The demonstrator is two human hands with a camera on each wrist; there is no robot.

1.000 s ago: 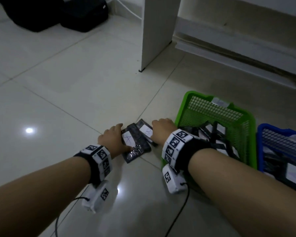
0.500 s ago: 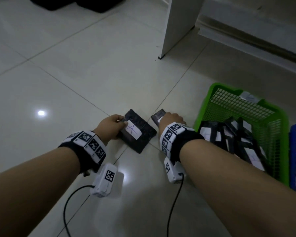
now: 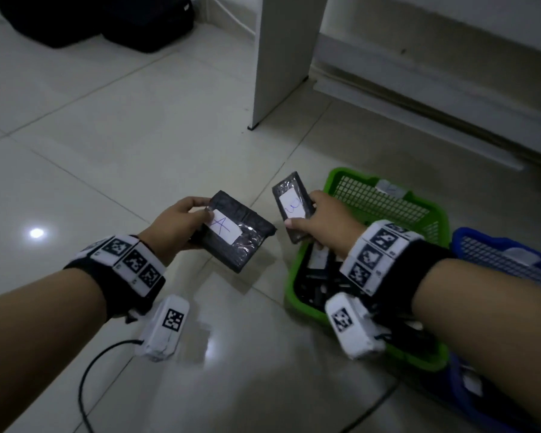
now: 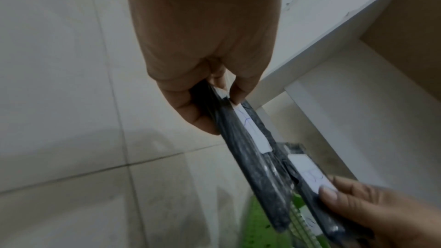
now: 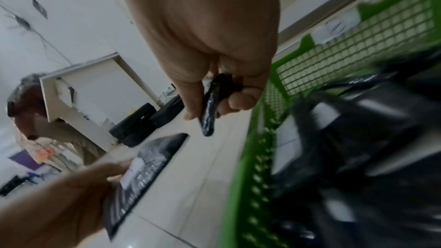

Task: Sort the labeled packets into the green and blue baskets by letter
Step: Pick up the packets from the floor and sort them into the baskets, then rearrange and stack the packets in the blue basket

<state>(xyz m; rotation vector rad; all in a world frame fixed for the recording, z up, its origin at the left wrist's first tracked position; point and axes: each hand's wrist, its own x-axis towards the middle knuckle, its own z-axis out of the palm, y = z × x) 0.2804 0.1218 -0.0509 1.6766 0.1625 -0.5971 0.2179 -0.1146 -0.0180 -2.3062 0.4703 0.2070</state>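
My left hand (image 3: 181, 226) grips a black packet (image 3: 241, 242) by its left edge, above the floor; its white label reads A. In the left wrist view that packet (image 4: 253, 159) runs edge-on from my fingers. My right hand (image 3: 319, 226) pinches a smaller black packet (image 3: 294, 204), whose label bears a blue letter like a sideways B, at the left rim of the green basket (image 3: 384, 201). The right wrist view shows this packet (image 5: 210, 107) edge-on between thumb and fingers. The blue basket (image 3: 506, 254) stands right of the green one. Both baskets hold several black packets.
A white furniture leg (image 3: 281, 57) stands on the tiled floor beyond the hands. Dark bags (image 3: 107, 20) lie at the far left. A baseboard ledge (image 3: 419, 98) runs behind the baskets. Cables (image 3: 88, 379) trail from the wrist cameras.
Both packets lay on the floor under my hands. Each hand has since taken hold of one and lifted it, and the two packets have moved apart.
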